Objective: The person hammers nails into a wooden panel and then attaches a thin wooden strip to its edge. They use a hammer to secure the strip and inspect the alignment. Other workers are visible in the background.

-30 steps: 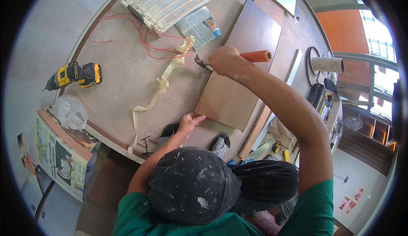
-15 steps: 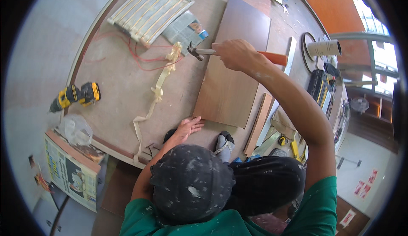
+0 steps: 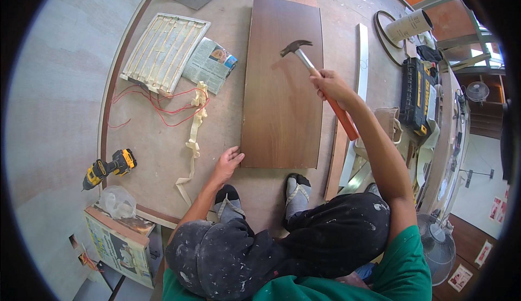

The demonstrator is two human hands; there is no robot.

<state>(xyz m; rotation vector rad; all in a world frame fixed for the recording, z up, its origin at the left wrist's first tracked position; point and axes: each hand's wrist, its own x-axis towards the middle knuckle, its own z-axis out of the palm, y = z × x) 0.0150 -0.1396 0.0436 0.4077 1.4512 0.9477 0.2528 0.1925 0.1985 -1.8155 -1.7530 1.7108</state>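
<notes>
A long brown wood-grain board [image 3: 285, 106] lies flat in front of my feet. In the air over its right side, my right hand [image 3: 334, 85] is closed round a claw hammer [image 3: 339, 114] with an orange handle. The metal head points away from me and is clear of the board. At the board's near left corner, the fingertips of my left hand [image 3: 228, 162] touch the edge, stretched out rather than gripping.
A yellow-black cordless drill [image 3: 111, 168] lies at left. Beyond it are red wires [image 3: 157, 106], crumpled tape [image 3: 194, 130], newspaper [image 3: 210, 65] and a slatted panel [image 3: 165, 51]. On the right are wood strips [image 3: 336, 160], a black toolbox [image 3: 417, 95] and a cardboard tube [image 3: 410, 26].
The hammer's head has swung from pointing left to pointing away from me. My left hand has moved from the board's near edge to its left corner. The view has shifted.
</notes>
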